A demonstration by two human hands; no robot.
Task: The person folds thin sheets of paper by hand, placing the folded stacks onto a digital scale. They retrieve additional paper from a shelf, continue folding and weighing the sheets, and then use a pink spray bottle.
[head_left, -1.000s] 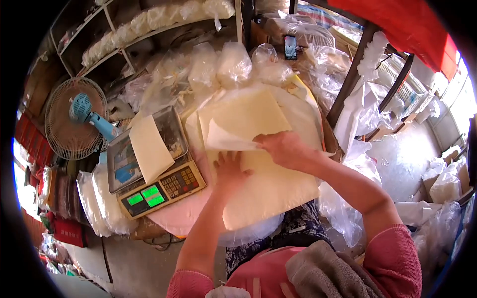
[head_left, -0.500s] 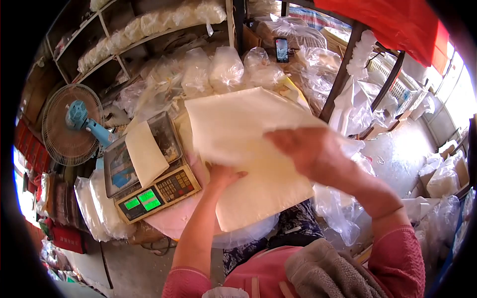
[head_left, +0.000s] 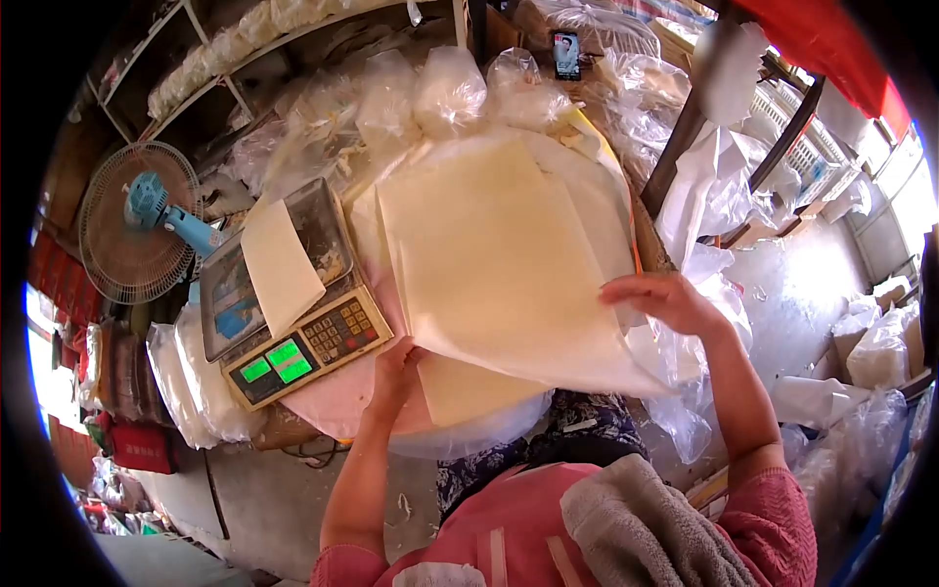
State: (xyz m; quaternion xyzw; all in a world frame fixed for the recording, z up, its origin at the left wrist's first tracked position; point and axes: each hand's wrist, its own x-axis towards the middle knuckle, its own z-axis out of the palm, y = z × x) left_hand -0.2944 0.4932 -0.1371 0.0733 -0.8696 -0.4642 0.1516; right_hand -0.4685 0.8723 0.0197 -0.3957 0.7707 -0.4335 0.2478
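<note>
A wide, thin cream-coloured sheet (head_left: 489, 254) lies spread on the work surface in front of me, its lower edge lifted and curling toward the lower right. My left hand (head_left: 394, 374) is closed in a pinch at the sheet's lower left corner. Beneath that raised edge shows another cream sheet (head_left: 469, 391). At the right edge of the top sheet is my right hand (head_left: 667, 301), fingers stretched out and fingertips right at the border. To the left, a folded cream sheet (head_left: 281, 264) rests on the tray of a digital scale (head_left: 308, 354) with lit green displays.
Filled clear plastic bags (head_left: 450, 93) line the back of the table, with a phone (head_left: 566, 55) propped behind them. A fan (head_left: 140, 223) stands at the left. Loose plastic (head_left: 685, 421) hangs off the right side, near a dark post (head_left: 675, 161).
My right hand has moved from above the sheet out to its right edge. My left hand has shifted left and now pinches the corner. The sheet's lower edge has been lifted, baring another sheet.
</note>
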